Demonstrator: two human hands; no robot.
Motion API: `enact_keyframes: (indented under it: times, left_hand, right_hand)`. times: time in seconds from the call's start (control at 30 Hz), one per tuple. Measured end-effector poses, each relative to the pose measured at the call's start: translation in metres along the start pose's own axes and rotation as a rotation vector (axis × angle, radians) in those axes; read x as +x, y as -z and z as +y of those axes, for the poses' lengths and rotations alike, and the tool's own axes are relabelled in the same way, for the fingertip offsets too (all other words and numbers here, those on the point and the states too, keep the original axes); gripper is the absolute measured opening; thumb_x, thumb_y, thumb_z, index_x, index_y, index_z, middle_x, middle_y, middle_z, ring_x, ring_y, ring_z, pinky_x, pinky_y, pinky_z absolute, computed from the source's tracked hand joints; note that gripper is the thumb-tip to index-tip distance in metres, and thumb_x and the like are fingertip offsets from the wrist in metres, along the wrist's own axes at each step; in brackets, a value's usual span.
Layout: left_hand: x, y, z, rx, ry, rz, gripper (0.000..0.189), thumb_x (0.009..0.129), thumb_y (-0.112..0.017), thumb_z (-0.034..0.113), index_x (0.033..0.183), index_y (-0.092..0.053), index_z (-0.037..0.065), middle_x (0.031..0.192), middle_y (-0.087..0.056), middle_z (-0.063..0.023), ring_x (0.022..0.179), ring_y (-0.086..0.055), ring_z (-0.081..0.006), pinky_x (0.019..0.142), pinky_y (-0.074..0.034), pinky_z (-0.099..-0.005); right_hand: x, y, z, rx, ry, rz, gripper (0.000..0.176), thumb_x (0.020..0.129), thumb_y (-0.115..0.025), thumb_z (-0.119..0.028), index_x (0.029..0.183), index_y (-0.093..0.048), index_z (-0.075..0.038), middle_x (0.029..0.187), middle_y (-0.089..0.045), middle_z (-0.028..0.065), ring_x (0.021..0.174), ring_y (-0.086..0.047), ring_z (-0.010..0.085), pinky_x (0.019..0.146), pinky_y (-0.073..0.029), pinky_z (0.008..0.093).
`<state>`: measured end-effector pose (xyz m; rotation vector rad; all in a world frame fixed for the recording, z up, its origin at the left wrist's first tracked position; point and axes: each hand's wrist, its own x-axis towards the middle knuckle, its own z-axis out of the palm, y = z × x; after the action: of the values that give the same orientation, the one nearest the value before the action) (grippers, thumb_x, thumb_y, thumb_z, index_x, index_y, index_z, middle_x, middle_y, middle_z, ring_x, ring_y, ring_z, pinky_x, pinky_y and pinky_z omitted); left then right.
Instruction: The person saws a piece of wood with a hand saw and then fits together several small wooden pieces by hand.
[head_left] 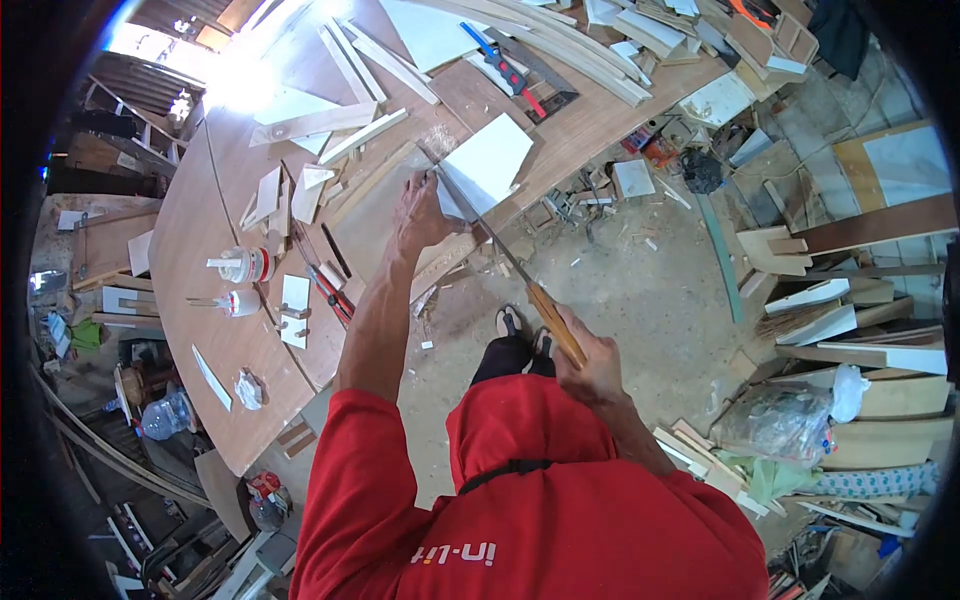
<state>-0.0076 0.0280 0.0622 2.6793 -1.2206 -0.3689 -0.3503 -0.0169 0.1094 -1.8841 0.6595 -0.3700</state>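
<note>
My right hand (592,362) is wrapped around the wooden handle of a hand saw (500,248). The long, narrow blade runs from the handle up and left across a white board (492,160) at the table's edge. Most of the board shows to the right of the blade, with a small white part to its left. My left hand (422,212) grips the board just left of the blade, its fingers bent near the saw's far end and its thumb toward the table edge. Pale sawdust (435,140) lies beyond the blade tip.
On the wooden table (190,290) are wood strips (385,60), a blue-and-red tool (500,62), a metal square (545,75), red-handled pliers (332,295) and white tubs (240,265). Offcuts litter the floor (640,300) below. Stacked boards (860,320) and plastic bags (780,415) are at right.
</note>
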Motion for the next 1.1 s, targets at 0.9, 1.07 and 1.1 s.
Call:
enact_keyframes:
  times: [0.9,1.07,1.1]
  left_hand:
    - [-0.010,0.001,-0.001,-0.053,-0.005,0.028,0.102,0.053,-0.091,0.043,0.134,-0.050,-0.003,0.138,-0.047,-0.0163,0.126,-0.047,-0.0369,0.101,-0.047,-0.0441]
    - [-0.011,0.006,0.000,-0.072,0.011,0.024,0.104,0.052,-0.092,0.044,0.134,-0.050,-0.003,0.138,-0.047,-0.0157,0.127,-0.046,-0.0369,0.101,-0.047,-0.0442]
    - [-0.012,0.004,0.001,-0.067,0.005,0.033,0.105,0.052,-0.092,0.044,0.135,-0.049,-0.003,0.138,-0.047,-0.0153,0.127,-0.046,-0.0367,0.101,-0.047,-0.0441]
  right_hand:
    - [0.020,0.000,-0.033,-0.074,-0.116,-0.044,0.055,0.080,-0.058,-0.002,0.135,-0.052,-0.004,0.097,-0.067,0.0204,0.078,-0.068,0.0224,0.072,-0.052,0.0305]
    - [0.005,0.008,-0.024,-0.134,0.022,-0.019,0.056,0.080,-0.058,-0.001,0.136,-0.052,-0.006,0.092,-0.067,0.0201,0.070,-0.064,0.0216,0.068,-0.052,0.0310]
    - [0.005,0.009,-0.025,-0.154,-0.037,-0.030,0.057,0.080,-0.058,-0.001,0.136,-0.052,-0.007,0.093,-0.067,0.0199,0.068,-0.064,0.0221,0.068,-0.052,0.0314]
